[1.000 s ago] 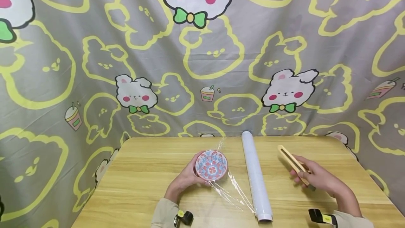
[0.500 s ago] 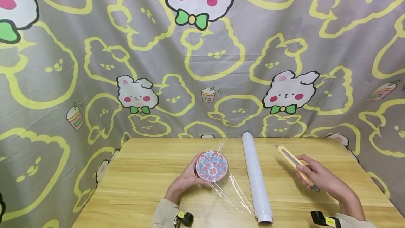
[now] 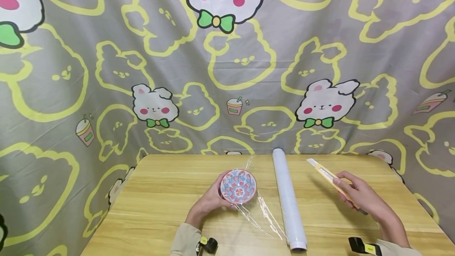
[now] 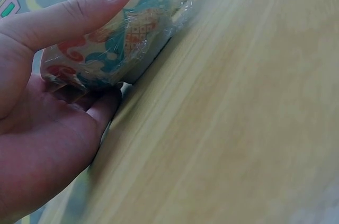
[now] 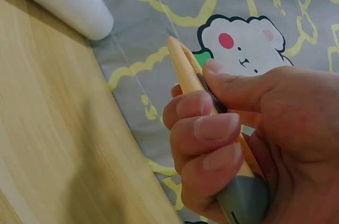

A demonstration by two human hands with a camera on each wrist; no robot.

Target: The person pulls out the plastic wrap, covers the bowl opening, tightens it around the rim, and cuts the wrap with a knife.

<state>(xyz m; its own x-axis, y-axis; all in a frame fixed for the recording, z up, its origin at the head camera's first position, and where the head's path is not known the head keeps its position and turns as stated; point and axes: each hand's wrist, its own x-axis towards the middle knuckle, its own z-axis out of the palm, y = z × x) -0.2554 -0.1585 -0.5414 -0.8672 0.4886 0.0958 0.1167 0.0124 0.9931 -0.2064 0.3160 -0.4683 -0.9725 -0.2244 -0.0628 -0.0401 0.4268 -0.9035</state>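
Blade (image 3: pixel 312 162) further out, right hand (image 3: pixel 361 195) grips cutter (image 3: pixel 325 173), left hand (image 3: pixel 211 198) bowl (image 3: pixel 238 187), film roll (image 3: pixel 289 200) between.

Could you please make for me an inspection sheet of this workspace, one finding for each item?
Surface: wood-grain table.
Job's things: patterned bowl, clear film stretching between it and the white roll; yellow cutter, blade out.
Clutter: nothing seen.
Hands: left hand holds the bowl; right hand grips the cutter above the table. A black device at each wrist.
Cables: nothing seen.
Surroundings: grey cloth with rabbit faces behind the table.
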